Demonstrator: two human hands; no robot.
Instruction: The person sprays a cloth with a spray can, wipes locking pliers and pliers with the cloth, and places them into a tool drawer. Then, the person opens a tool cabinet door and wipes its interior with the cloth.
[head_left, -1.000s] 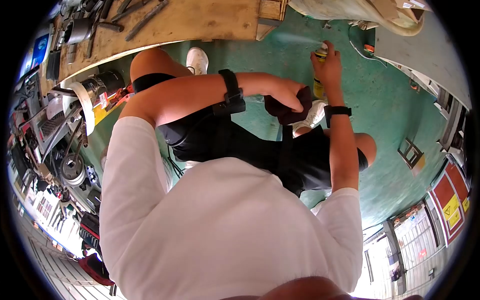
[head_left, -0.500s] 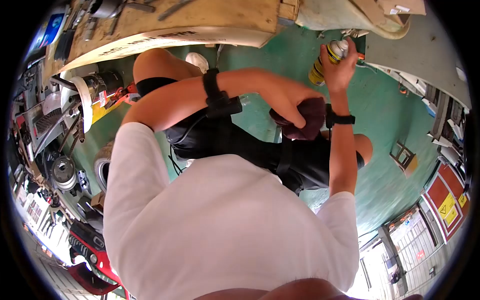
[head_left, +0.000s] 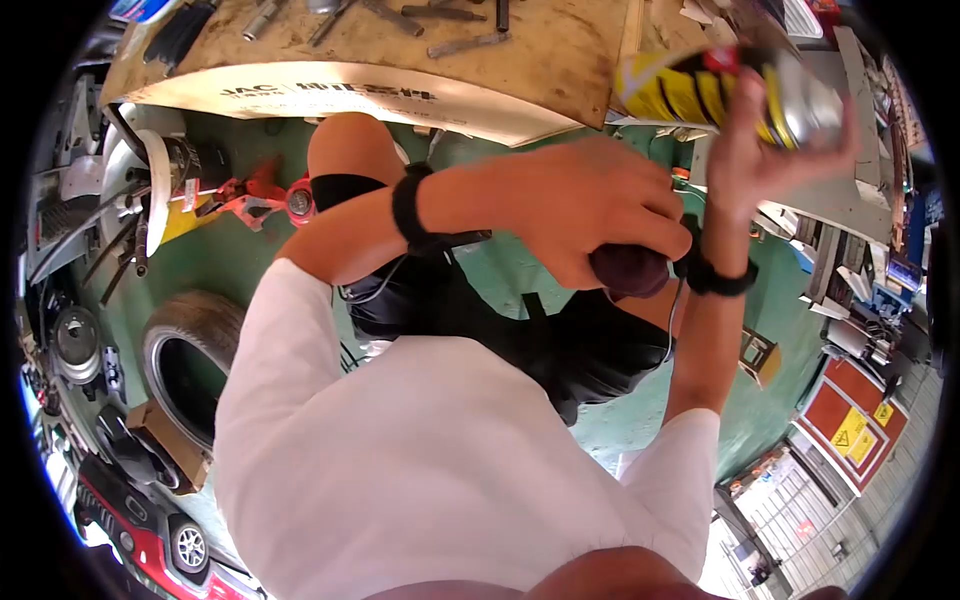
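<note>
Nearest: my white shirt (head_left: 440, 470), then black shorts (head_left: 475, 310), knees bent, green floor (head_left: 500, 280) showing between my legs.

Left hand (head_left: 605, 210): reaches across my front, fingers curled down over a bunched dark maroon cloth (head_left: 630, 270), closed on it. Cloth sits over my right knee, close to the black band (head_left: 722, 278) on my right wrist.

Right hand (head_left: 752, 168): raised ahead and right of the left. Thumb lies across the spray can (head_left: 703, 85), fingers spread around its silver end, so a partial wrap, not a full fist. Blurred; can't tell how firm the grip is.

Key geometry: can lies forward and right of the left hand, beyond my right wrist. Long axis runs crosswise, near level, roughly square to my right forearm. Yellow-and-black end points left, silver end right and slightly lower. Right hand is the near one, it has the can; left hand and cloth are apart from it. Can't make out a nozzle.

Further out: brown worktop (head_left: 540, 60) ahead, metal rods (head_left: 468, 45) on it, its right corner just left of the can in view. Tyre (head_left: 195, 318) off to my left; red board (head_left: 850, 425) with yellow warning labels far right.
</note>
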